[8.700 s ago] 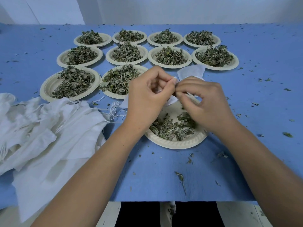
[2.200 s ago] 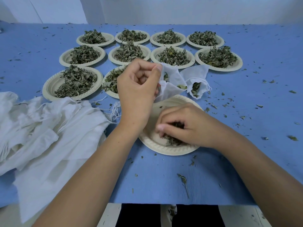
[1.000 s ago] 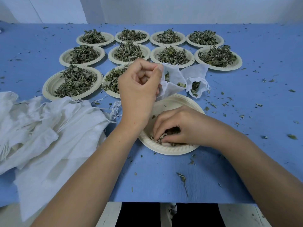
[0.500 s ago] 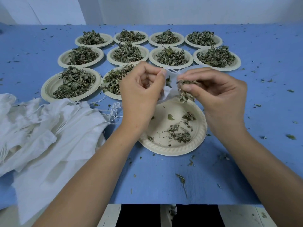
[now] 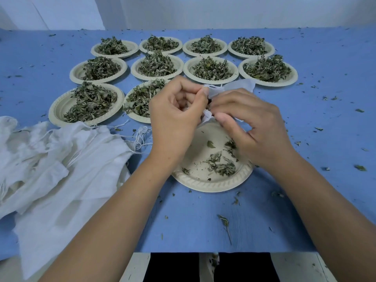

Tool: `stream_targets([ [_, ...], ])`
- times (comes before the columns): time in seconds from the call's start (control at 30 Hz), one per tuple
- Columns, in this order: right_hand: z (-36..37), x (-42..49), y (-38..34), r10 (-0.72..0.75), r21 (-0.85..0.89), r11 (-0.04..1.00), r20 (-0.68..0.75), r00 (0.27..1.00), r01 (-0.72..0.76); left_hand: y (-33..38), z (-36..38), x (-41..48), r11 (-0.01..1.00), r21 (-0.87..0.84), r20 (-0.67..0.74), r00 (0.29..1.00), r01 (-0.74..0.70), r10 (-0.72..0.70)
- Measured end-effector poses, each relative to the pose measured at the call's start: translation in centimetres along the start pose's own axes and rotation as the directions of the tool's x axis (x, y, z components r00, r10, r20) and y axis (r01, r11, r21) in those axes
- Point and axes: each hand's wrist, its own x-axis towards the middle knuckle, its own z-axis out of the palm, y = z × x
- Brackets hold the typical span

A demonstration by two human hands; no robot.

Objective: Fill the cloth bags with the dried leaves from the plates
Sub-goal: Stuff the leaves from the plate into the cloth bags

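Blue table (image 5: 193, 220), seen from the head camera. Both grips are raised together above the near plate (image 5: 203, 185).

Left grip (image 5: 175, 117): fingers curled, thumb and forefinger pinching the upper edge of a white cloth bag (image 5: 234, 87). The bag is off the table, between the two grips. Its far end shows behind the right grip and a fold of it hangs below the left thumb.

Right grip (image 5: 250, 127): fingers bunched at the bag's mouth, thumb just beside the hanging fold. A dark scrap of leaf shows where the fingertips meet the cloth. We cannot tell whether this grip is grasping leaf, cloth or nothing.

The near plate is mostly bare. A small scatter of dried leaves (image 5: 221, 165) lies on its right half, partly under the right wrist.

We count ten full plates (image 5: 53, 107) beyond the grips, in rows of four, four and two, each heaped with leaves. The second plate of the nearest row is partly hidden by the left grip.

A loose pile of spare bags (image 5: 57, 163) with trailing strings lies at the left and overhangs the table's near edge. Leaf crumbs (image 5: 224, 220) are strewn across the table.
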Motion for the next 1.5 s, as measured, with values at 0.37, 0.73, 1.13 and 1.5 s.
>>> stream_targets([
  [0.37, -0.9, 0.1, 0.5, 0.076, 0.250, 0.967, -0.086, 0.993, -0.052, -0.1, 0.0, 0.2, 1.000, -0.003, -0.019, 1.000, 0.023, -0.023],
  [0.73, 0.2, 0.0, 0.2, -0.036, 0.003, 0.999, -0.022, 0.999, 0.036, 0.2, 0.2, -0.3, 0.999, 0.005, 0.081, 0.996, -0.036, 0.035],
  [1.13, -0.8, 0.2, 0.2, 0.000, -0.058, 0.998, -0.054, 0.999, -0.003, -0.1, -0.4, 0.4, 0.998, -0.055, -0.068, 0.997, 0.034, -0.038],
  [1.5, 0.7, 0.0, -0.2, 0.003, -0.269, 0.962, 0.179, 0.984, 0.046, 0.3, -0.3, 0.0, 0.997, -0.034, 0.116, 0.991, -0.069, 0.073],
])
